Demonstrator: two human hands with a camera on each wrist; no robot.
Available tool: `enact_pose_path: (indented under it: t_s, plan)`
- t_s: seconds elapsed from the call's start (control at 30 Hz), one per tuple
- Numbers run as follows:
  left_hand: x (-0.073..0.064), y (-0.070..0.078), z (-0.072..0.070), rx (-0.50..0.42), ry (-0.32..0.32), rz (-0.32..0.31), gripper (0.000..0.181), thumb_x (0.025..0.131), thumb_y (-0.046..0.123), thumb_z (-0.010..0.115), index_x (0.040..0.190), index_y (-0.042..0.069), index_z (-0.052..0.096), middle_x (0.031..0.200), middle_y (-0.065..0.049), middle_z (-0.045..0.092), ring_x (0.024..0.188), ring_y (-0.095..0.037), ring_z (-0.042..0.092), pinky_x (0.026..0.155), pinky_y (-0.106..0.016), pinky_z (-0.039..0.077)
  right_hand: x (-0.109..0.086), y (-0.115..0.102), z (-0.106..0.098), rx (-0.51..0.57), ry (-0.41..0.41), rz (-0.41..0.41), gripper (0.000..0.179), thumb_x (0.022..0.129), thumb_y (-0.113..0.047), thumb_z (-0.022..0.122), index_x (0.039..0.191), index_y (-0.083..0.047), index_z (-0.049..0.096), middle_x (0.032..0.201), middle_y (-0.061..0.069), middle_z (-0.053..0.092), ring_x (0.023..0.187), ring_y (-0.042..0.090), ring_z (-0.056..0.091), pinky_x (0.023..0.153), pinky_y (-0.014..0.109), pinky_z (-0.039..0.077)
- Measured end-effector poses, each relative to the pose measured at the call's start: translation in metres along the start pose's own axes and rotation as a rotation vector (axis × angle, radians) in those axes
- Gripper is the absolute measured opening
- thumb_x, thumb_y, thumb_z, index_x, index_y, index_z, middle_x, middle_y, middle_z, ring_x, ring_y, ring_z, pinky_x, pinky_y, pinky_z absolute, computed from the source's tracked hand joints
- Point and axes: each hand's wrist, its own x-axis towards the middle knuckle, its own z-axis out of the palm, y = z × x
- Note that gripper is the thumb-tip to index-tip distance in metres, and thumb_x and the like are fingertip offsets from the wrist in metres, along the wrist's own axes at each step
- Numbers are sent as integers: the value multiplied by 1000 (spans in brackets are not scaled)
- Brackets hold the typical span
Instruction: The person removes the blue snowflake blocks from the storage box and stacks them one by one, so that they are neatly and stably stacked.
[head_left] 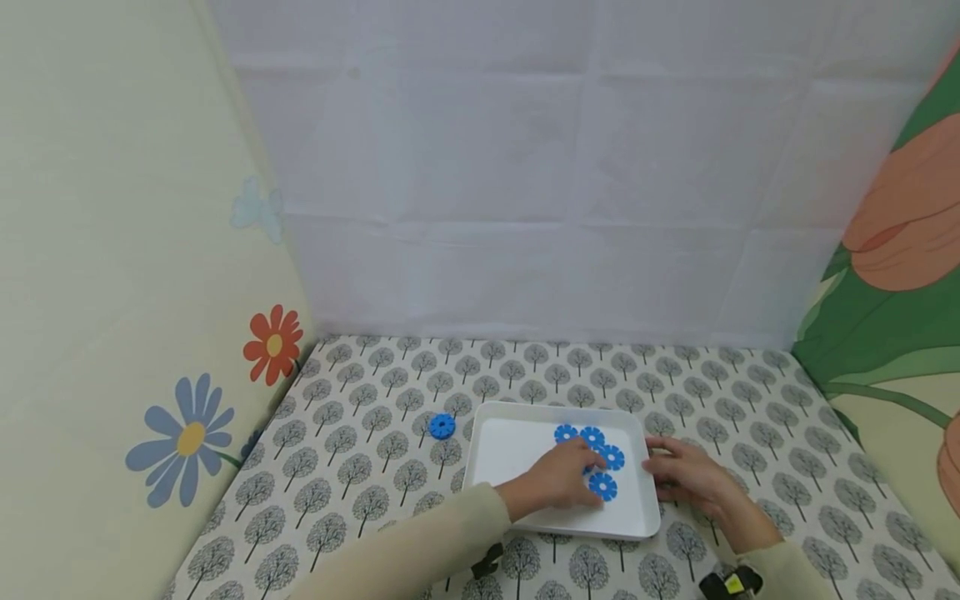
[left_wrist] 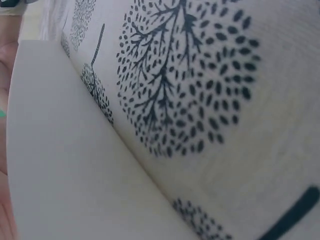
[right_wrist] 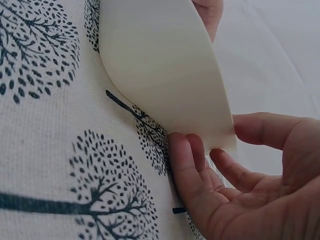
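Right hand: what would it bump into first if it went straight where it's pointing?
Most likely the white tray, at its outer wall; the right hand looks right up against it.

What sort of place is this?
Perhaps a little play corner or filming booth: there are big flower pictures on both sides, a plain white sheet behind, and a tree-print cloth below.
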Motion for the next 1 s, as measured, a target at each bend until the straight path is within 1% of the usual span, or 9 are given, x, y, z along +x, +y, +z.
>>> enact_pose_path:
  t_s: [0.17,0.37,0.6,0.8,1.0]
  plan:
    - [1,0,3,42,9,12,49,76,38,89,121,26,73,120,7,61,108,-8,58,98,-24,48,0,1,0,1,-7,-4,64,96,-12,65,152,3,36,129,25,62,101,26,68,84,44,59]
    - [4,-1,5,77,19,21,46,76,40,88,118,28,74,121,9,62,111,-8,59,100,-25,47,1,1,-1,7,-9,-4,65,96,-13,66,152,3,36,132,26,59,102,26,68,85,45,58]
    - [4,-1,6,91,46,43,41,76,39,88,113,27,75,108,11,62,97,-4,57,91,-21,48,0,1,-1,5,-14,-6,65,96,-13,66,152,3,36,131,27,60,103,26,68,86,46,58]
    - [2,3,3,90,29,36,38,78,38,87,112,25,74,107,10,61,94,-3,56,89,-20,48,0,-1,-1,12,-13,9,65,96,-13,66,152,2,36,136,28,57,105,27,67,87,46,58]
    - [2,5,4,143,11,40,37,82,38,83,114,24,73,103,11,60,94,-3,55,89,-19,48,-1,-2,-1,10,-20,16,64,97,-14,65,152,2,36,135,27,58,105,27,67,87,45,58]
